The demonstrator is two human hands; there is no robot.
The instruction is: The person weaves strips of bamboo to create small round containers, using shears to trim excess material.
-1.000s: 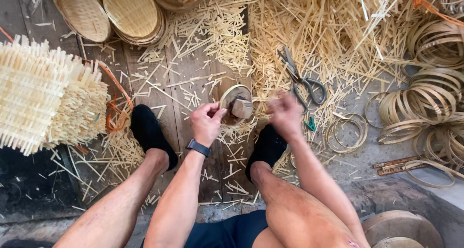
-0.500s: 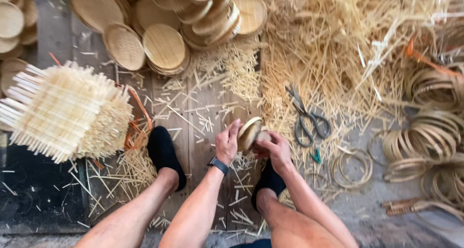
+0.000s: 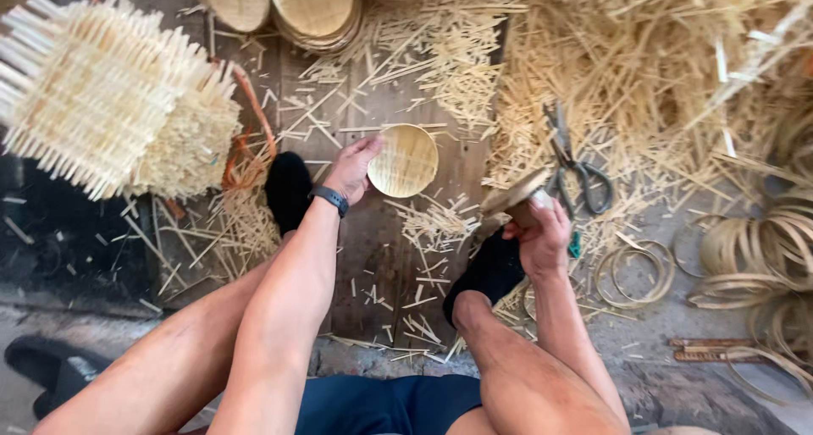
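At the far left a stack of pale square woven bamboo mats [image 3: 110, 113] with bristling loose ends runs off the frame edge, hiding the floor beneath. Round woven bamboo lids [image 3: 313, 7] along the top are cut off by the frame.

The left hand [image 3: 351, 168], a dark watch at its wrist, is half open, fingers spread, thumb and fingertips gripping the left rim of a small round woven bamboo tray [image 3: 405, 160] held above the wooden boards.

The right hand [image 3: 542, 232] is closed around a round wooden block [image 3: 515, 196]; its lower part is hidden inside the fist, so its shape is unclear.

Just right lie dark metal scissors [image 3: 572, 164], half buried in bamboo splinters. Coiled bamboo hoops [image 3: 762, 249] at far right run out of view.
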